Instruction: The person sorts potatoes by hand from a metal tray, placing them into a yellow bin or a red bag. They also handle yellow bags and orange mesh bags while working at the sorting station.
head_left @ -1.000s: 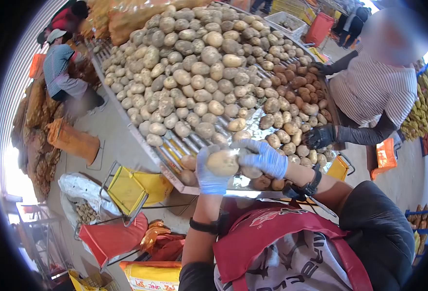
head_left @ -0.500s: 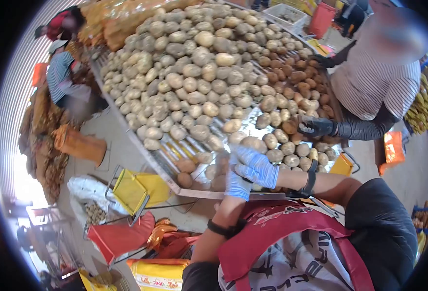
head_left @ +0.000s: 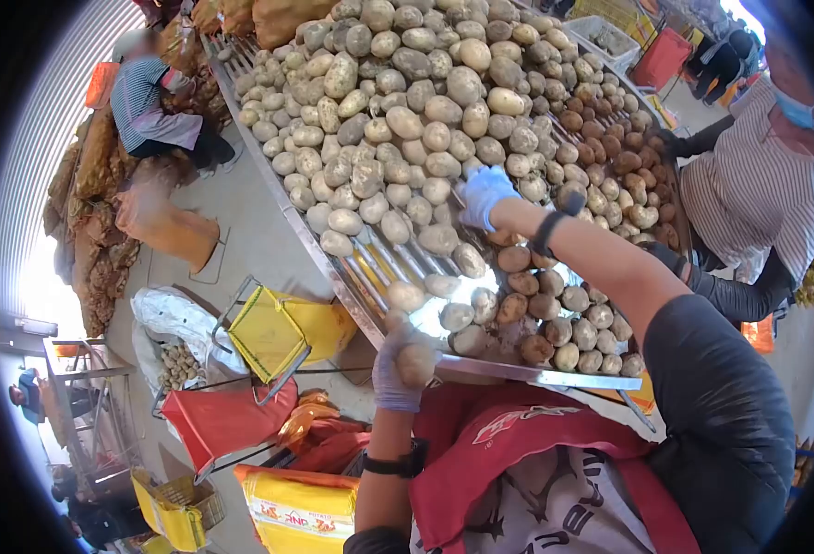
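Potatoes (head_left: 407, 120) lie heaped over a slatted metal table (head_left: 370, 268). At the table's near edge, my left hand (head_left: 396, 374), in a pale blue glove, is closed on a potato (head_left: 416, 366). My right hand (head_left: 488, 196), gloved in blue too, reaches into the middle of the heap and touches potatoes there. Its fingers are partly hidden, so its hold cannot be made out. Loose potatoes (head_left: 516, 307) lie on the bright near part of the table between and beside my hands.
A co-worker in a striped top (head_left: 758, 185) stands at the table's right side. Another person (head_left: 153, 102) bends by sacks at the left. A yellow bag on a stand (head_left: 282, 332) and a red bag (head_left: 232, 415) stand left of the table. A white crate (head_left: 603, 42) is behind.
My hands, together before, are now apart: the right has moved forward into the heap, the left lower and leftward with a potato. The co-worker's near hand has drawn back from the potatoes.
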The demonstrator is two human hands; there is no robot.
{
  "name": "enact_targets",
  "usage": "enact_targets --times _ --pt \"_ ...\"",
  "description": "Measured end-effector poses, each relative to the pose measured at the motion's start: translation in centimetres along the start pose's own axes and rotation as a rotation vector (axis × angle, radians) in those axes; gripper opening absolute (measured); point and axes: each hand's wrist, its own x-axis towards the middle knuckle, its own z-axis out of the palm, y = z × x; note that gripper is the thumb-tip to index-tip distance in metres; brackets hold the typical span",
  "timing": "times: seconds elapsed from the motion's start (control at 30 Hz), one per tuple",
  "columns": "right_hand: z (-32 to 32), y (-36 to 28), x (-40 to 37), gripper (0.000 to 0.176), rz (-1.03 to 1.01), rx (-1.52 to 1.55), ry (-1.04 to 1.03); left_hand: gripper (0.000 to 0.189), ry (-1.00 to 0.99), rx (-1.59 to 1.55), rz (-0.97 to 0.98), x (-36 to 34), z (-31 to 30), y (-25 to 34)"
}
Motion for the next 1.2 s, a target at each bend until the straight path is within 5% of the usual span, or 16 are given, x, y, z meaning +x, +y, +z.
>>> enact_targets --times 0.07,0.1,0.17,0.23,0.27,0.3,0.37,0.5,0.53,0.63,0.7,0.77,0.93,1.03,1.1,1.2 --pt "-0.4 -1.9 0.3 0.027 -0.08 0.016 0.032 0.013 0.047 0.072 0.144 0.3 0.8 0.0" --pt "-2.8 -4.0 -0.1 0.026 -0.229 0.11 -0.093 0.013 -0.092 0.04 0.098 1.1 -0.1 0.4" --pt "2.7 -6.9 2.2 0.025 -0.535 0.079 0.293 0.015 -0.359 -0.022 0.014 3.0 -2.9 1.5" --pt "6.3 -8.1 3.1 0.026 -0.532 -0.026 0.461 0.023 -0.186 0.762 0.549 2.9 -2.5 0.8" --pt "7.8 -8.8 3.3 0.027 -0.529 -0.075 0.546 0.027 -0.094 0.839 0.604 2.5 -2.1 1.0" --pt "7.5 -9.1 3.2 0.029 -0.468 -0.02 0.412 0.03 0.003 0.916 0.652 2.0 -1.4 1.4" --pt "4.2 -8.8 2.6 0.033 -0.341 0.06 0.147 0.036 0.113 0.412 0.358 0.5 1.7 2.3" --pt "-1.0 -10.6 0.2 0.049 -0.261 0.784 -0.062 0.05 0.02 0.173 0.208 1.3 0.5 4.6" --pt "-3.9 -11.6 -0.2 0.055 -0.314 0.729 -0.25 0.052 -0.022 0.143 0.213 1.2 0.4 4.9" --pt "-1.4 -14.1 3.8 0.056 -0.349 0.702 -0.131 0.058 -0.185 0.099 0.233 1.3 0.3 6.3" --pt "-0.3 -16.4 6.2 0.053 -0.305 0.373 0.008 0.057 -0.317 0.105 0.275 1.1 -0.3 7.2" --pt "0.1 -18.9 6.6 0.049 -0.277 0.034 0.053 0.06 -0.191 0.057 0.294 0.2 -0.3 7.5" --pt "1.0 -20.4 7.2 0.05 -0.225 0.11 -0.07 0.07 -0.271 -0.049 0.21 -2.2 -0.2 8.2" --pt "2.7 -19.0 4.6 0.049 -0.307 0.125 0.104 0.073 -0.272 -0.084 0.19 -2.5 -0.9 8.5" --pt "2.0 -17.9 3.4 0.044 -0.269 0.099 -0.016 0.073 -0.06 -0.017 0.274 -3.4 0.1 8.1" --pt "2.2 -17.7 3.0 0.037 -0.239 -0.103 -0.212 0.07 -0.2 -0.03 0.194 -3.1 -0.9 7.6"
